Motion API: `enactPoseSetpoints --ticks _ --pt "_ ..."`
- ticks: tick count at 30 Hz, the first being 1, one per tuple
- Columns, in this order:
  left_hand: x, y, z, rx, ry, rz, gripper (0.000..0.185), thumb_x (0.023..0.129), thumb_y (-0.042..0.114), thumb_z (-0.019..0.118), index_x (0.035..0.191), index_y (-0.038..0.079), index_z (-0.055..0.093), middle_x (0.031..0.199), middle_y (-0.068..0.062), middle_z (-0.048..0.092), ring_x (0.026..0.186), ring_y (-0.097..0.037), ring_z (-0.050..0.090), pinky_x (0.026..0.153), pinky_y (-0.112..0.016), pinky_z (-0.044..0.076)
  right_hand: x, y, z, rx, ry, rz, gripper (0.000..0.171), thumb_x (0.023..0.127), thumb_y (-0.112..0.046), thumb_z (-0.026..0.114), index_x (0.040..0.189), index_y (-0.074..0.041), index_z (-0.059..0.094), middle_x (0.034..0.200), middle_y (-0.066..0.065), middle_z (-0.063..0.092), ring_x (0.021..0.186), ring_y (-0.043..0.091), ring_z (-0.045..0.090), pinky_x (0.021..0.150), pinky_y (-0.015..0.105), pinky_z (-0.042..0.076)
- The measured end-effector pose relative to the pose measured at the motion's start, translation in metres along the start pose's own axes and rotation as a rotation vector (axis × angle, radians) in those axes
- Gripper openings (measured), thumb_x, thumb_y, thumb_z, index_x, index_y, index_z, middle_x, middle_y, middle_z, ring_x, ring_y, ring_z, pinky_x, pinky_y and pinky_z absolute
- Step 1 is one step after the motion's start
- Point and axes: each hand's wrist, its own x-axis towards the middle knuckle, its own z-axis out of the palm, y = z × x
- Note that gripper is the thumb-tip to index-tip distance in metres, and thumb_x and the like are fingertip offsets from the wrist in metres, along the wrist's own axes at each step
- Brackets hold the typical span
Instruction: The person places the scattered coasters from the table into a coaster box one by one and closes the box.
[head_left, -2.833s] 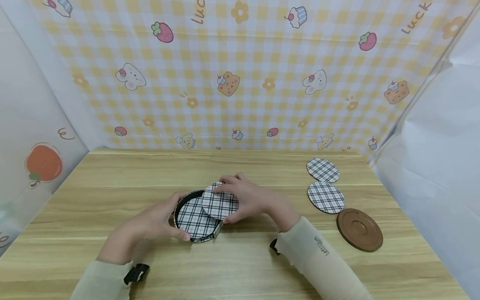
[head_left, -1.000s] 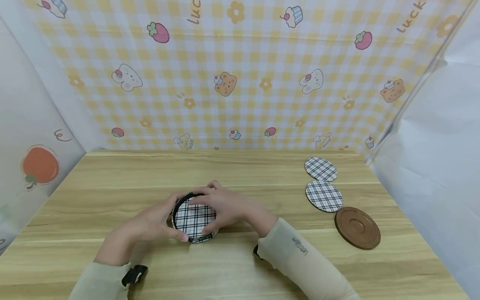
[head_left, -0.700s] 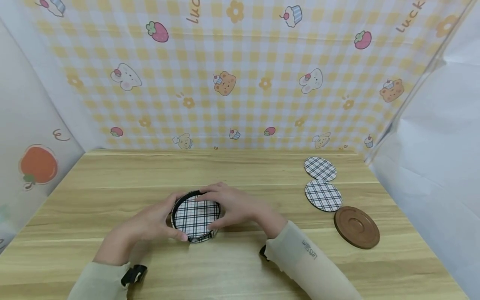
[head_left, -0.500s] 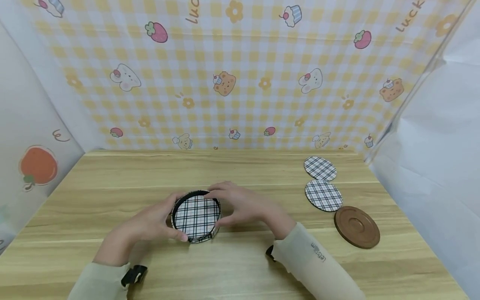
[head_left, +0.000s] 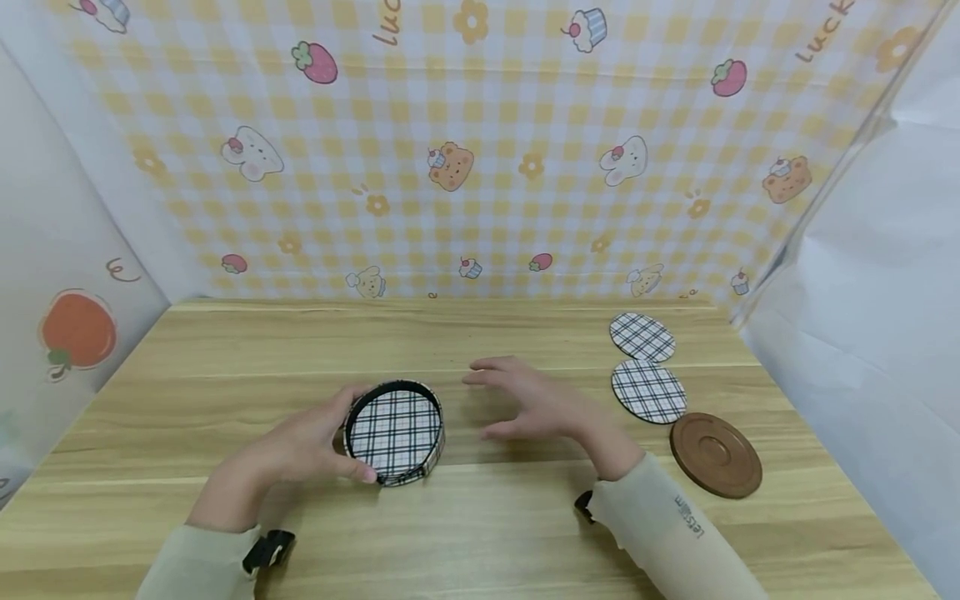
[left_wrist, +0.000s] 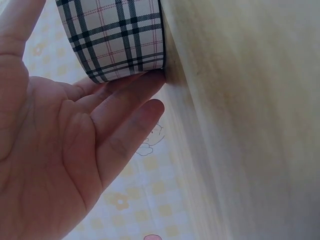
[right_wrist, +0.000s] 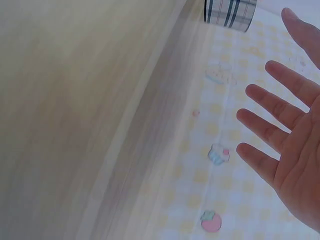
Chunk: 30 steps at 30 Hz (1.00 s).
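A round plaid coaster holder (head_left: 431,458) with a black inner wall stands on the table, and a plaid coaster (head_left: 393,433) lies flat inside it. My left hand (head_left: 311,442) grips the holder from the left, thumb at the near side and fingers at the far side. In the left wrist view, fingers touch the holder's plaid wall (left_wrist: 117,40). To the right of the holder, my right hand (head_left: 536,404) hovers with spread fingers and holds nothing. Two more plaid coasters, a nearer one (head_left: 649,392) and a farther one (head_left: 642,337), lie flat at the right.
A brown round lid-like disc (head_left: 716,456) with a ringed centre lies at the right, by the nearer coaster. The wooden table (head_left: 480,533) meets a yellow checked cloth backdrop (head_left: 510,233). White sheeting (head_left: 862,333) bounds the right side.
My right hand lowered a plaid coaster into the holder, let go of it and moved away to the right. My left hand stays on the holder.
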Motion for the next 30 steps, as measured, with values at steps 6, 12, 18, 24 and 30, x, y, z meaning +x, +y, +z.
enactPoseSetpoints --ticks 6,12,18,24,30 --pt "0.0 -0.001 0.0 -0.003 0.004 -0.016 0.114 0.067 0.054 0.085 0.151 0.004 0.027 0.147 -0.022 0.048 0.132 -0.044 0.049 0.106 -0.066 0.041 -0.013 0.011 -0.008 -0.002 0.027 0.046 0.069 0.084 -0.033 0.079 0.145 -0.014 0.051 0.156 0.012 0.041 0.145 0.032 0.037 0.118 0.052 0.035" --pt "-0.001 0.0 0.0 0.017 0.009 0.016 0.111 0.067 0.055 0.084 0.15 0.004 0.029 0.145 -0.024 0.05 0.131 -0.045 0.05 0.104 -0.067 0.042 -0.028 0.024 -0.015 0.007 0.07 0.069 0.069 0.085 -0.03 0.079 0.145 -0.01 0.05 0.156 0.016 0.041 0.144 0.037 0.036 0.115 0.057 0.037" --pt "-0.001 0.0 -0.001 0.013 0.003 0.011 0.112 0.067 0.055 0.084 0.15 0.005 0.028 0.146 -0.024 0.049 0.131 -0.046 0.049 0.104 -0.068 0.041 -0.047 0.04 -0.021 0.018 0.134 0.122 0.066 0.087 -0.03 0.077 0.145 -0.013 0.05 0.156 0.014 0.04 0.145 0.037 0.036 0.115 0.059 0.036" --pt "-0.001 0.0 -0.001 0.019 0.0 0.011 0.112 0.067 0.056 0.083 0.151 0.005 0.027 0.147 -0.025 0.048 0.132 -0.048 0.048 0.104 -0.068 0.041 -0.069 0.055 -0.028 0.026 0.188 0.159 0.063 0.09 -0.029 0.074 0.145 -0.01 0.05 0.157 0.016 0.039 0.145 0.039 0.034 0.113 0.062 0.036" --pt "-0.001 0.001 -0.001 0.017 0.002 0.011 0.113 0.067 0.056 0.083 0.151 0.006 0.027 0.148 -0.024 0.047 0.132 -0.047 0.048 0.104 -0.069 0.041 -0.089 0.073 -0.034 0.004 0.26 0.161 0.062 0.089 -0.028 0.075 0.142 -0.005 0.052 0.152 0.022 0.042 0.141 0.044 0.036 0.111 0.066 0.033"
